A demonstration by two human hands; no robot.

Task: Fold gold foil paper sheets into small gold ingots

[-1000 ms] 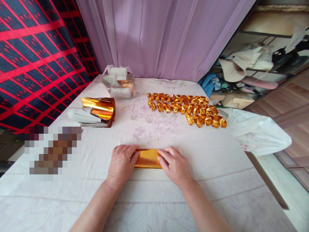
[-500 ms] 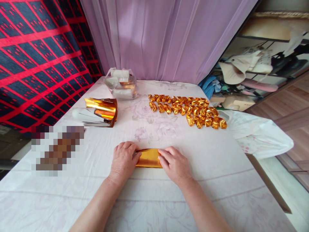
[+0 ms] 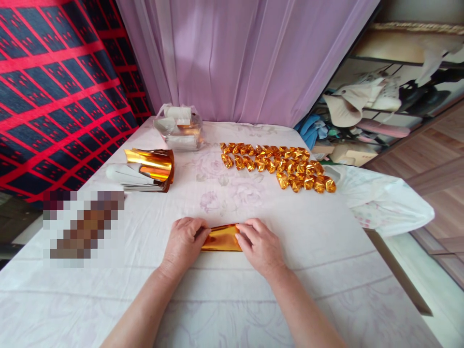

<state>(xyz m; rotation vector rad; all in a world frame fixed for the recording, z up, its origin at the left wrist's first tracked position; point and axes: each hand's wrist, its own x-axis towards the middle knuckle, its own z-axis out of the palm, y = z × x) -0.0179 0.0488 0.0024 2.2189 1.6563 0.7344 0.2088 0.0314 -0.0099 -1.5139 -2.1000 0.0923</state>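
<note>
Here hands [image 3: 221,246] pinch gold sheet [image 3: 222,238] ends.

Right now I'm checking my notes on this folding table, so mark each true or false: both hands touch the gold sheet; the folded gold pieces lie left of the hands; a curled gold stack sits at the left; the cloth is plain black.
1. Both the left hand and right hand touch the gold sheet. True.
2. The folded gold pieces lie left of the hands. False: far right.
3. A curled gold stack sits at the left. True.
4. The cloth is plain black. False: white, faintly flowered.
</note>
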